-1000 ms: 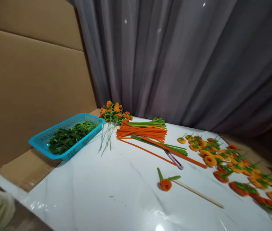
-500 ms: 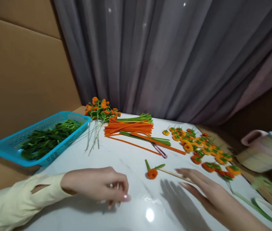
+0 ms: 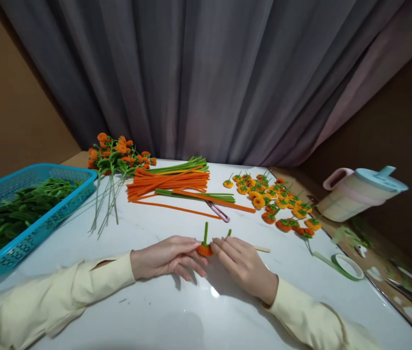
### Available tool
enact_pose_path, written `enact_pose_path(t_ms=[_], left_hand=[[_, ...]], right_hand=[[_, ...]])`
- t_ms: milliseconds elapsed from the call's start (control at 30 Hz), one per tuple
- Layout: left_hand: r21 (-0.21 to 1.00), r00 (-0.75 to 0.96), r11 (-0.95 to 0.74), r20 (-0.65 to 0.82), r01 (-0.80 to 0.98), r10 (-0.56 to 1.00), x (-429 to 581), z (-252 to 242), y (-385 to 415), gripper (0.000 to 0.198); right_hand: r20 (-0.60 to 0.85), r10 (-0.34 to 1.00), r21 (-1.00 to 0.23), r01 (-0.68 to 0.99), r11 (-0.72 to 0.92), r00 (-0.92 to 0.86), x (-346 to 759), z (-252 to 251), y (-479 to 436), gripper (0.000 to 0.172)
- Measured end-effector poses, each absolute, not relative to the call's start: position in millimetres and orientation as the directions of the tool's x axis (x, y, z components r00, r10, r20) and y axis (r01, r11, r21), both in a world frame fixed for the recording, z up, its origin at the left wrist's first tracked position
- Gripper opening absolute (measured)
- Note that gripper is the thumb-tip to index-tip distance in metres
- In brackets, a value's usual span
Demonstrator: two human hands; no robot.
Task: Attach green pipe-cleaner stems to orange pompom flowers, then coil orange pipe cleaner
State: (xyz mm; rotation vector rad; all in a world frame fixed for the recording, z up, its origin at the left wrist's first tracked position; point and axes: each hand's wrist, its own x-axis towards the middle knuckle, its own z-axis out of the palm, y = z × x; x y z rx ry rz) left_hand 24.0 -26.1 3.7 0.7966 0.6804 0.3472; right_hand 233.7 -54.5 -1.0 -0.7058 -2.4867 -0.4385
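A small orange pipe-cleaner pumpkin with a green stem sits on the white table, pinched between both hands. My left hand grips it from the left with curled fingers. My right hand closes on it from the right, lying over a thin wooden stick whose end pokes out past the fingers. Both sleeves are pale yellow.
Orange and green pipe cleaners and a pink-handled tool lie behind the hands. Several finished pumpkins spread to the right, stemmed ones at back left. A blue basket of green leaves stands left; a jug and green tape right.
The view has swung down and right. Both hands came into view, moved to the middle of the table and closed on the orange pumpkin and the stick.
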Motion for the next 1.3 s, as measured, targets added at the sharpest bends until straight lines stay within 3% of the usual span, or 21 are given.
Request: enact_pose_path(t_ms=[100, 367, 700, 933, 1133, 1300], left_hand=[[0.800, 0.718, 0.595, -0.375, -0.068, 0.587, 21.2, 2.6, -31.1, 0.030], [0.875, 0.698, 0.482, -0.315, -0.049, 0.643, 20.8, 1.6, -32.1, 0.031], [0.818, 0.819, 0.574, -0.350, 0.031, 0.455, 15.9, 1.0, -21.2, 0.028], [0.822, 0.832, 0.570, -0.315, -0.001, 0.456, 15.0, 1.3, -22.0, 0.027], [0.898, 0.816, 0.438, -0.234, -0.027, 0.529, 17.4, -0.8, -26.3, 0.030], [0.928, 0.794, 0.370, -0.193, -0.043, 0.577, 14.9, -0.6, -27.7, 0.030]], right_hand=[[0.561, 0.331, 0.200, 0.512, 0.835, -0.759, 233.1, 3.0, -58.2, 0.024], [0.592, 0.311, 0.142, 0.476, 0.868, -0.744, 235.0, 1.3, -56.5, 0.023], [0.617, 0.208, 0.179, 0.392, 0.903, -0.759, 235.2, 2.0, -58.6, 0.020], [0.619, 0.214, 0.211, 0.423, 0.881, -0.756, 233.8, 3.4, -59.5, 0.023], [0.628, 0.210, 0.229, 0.436, 0.870, -0.750, 232.3, 3.9, -60.4, 0.025], [0.613, 0.294, 0.135, 0.464, 0.875, -0.733, 233.0, 4.3, -58.6, 0.025]])
